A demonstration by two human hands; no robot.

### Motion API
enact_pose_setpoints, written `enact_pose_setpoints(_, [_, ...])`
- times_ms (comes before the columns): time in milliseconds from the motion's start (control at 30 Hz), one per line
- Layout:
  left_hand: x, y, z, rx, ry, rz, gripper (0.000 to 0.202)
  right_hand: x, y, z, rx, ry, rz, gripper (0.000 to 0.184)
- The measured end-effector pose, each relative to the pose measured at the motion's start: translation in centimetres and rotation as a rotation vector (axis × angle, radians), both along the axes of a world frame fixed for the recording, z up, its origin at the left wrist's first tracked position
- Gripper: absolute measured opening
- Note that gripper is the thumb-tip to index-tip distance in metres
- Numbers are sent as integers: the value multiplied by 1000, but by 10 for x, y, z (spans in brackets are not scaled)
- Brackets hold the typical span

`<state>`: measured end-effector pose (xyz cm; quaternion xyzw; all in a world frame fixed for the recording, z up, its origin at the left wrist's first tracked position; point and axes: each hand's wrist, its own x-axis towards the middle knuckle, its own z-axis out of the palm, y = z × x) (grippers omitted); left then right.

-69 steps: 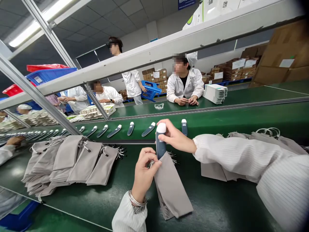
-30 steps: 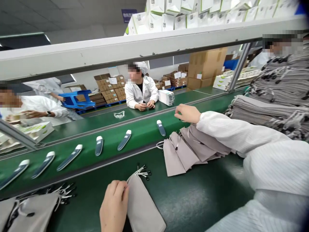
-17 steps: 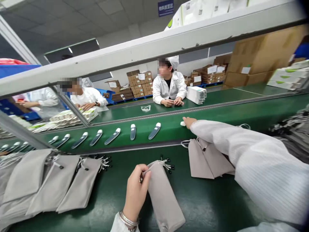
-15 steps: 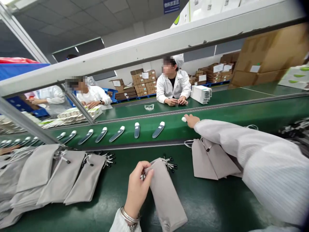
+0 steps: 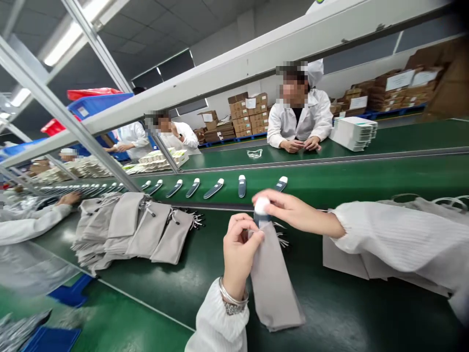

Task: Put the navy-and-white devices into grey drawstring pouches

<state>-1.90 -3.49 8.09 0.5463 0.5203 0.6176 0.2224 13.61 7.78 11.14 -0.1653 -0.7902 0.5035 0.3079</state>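
Observation:
My left hand (image 5: 240, 247) pinches the open mouth of a grey drawstring pouch (image 5: 273, 288) that lies on the green bench. My right hand (image 5: 293, 210) grips a dark blue device with a white cap (image 5: 261, 211) by its top. The device stands upright with its lower end inside the pouch mouth. Both hands meet just in front of the conveyor belt (image 5: 348, 181).
A row of several more blue-and-white devices (image 5: 214, 188) lies on the belt. A stack of grey pouches (image 5: 135, 230) sits to the left, more pouches (image 5: 351, 261) under my right arm. People in white coats (image 5: 298, 120) work across the belt beside a white box stack (image 5: 353, 133). Another person's hand (image 5: 68, 198) is at far left.
My right hand took a device off the belt and brought it to the pouch mouth, where its lower end now sits. My left hand has kept hold of the pouch.

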Motion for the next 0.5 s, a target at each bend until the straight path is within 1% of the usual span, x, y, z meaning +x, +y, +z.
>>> enact_pose_setpoints(67, [2, -1, 3, 40, -40, 81, 9, 4, -7, -5, 2, -190, 113, 35])
enact_pose_setpoints(100, [1, -3, 4, 40, -54, 96, 10, 7, -10, -7, 15, -284, 152, 36])
enact_pose_setpoints(167, [-6, -6, 4, 13, -81, 82, 12, 19, -12, -5, 88, -419, 181, 34])
enact_pose_setpoints(233, [-18, -12, 2, -6, -165, 103, 18, 37, -12, 3, 179, -461, 197, 36])
enact_pose_setpoints(267, [-25, -14, 1, -3, -233, 137, 22, 48, -12, 8, 199, -454, 207, 38])
enact_pose_setpoints(333, [-36, -18, -1, 11, -372, 193, 29, 69, -11, 21, 177, -384, 209, 41])
enact_pose_setpoints(367, [-38, -18, -1, 9, -413, 181, 30, 78, -12, 28, 153, -320, 198, 40])
enact_pose_setpoints(400, [-39, -17, -1, -3, -413, 139, 30, 86, -14, 35, 121, -236, 178, 41])
enact_pose_setpoints(433, [-37, -15, -1, -26, -367, 79, 30, 93, -15, 41, 74, -136, 151, 40])
enact_pose_setpoints(500, [-32, -9, -5, -94, -155, -22, 29, 104, -16, 55, -64, 80, 71, 37])
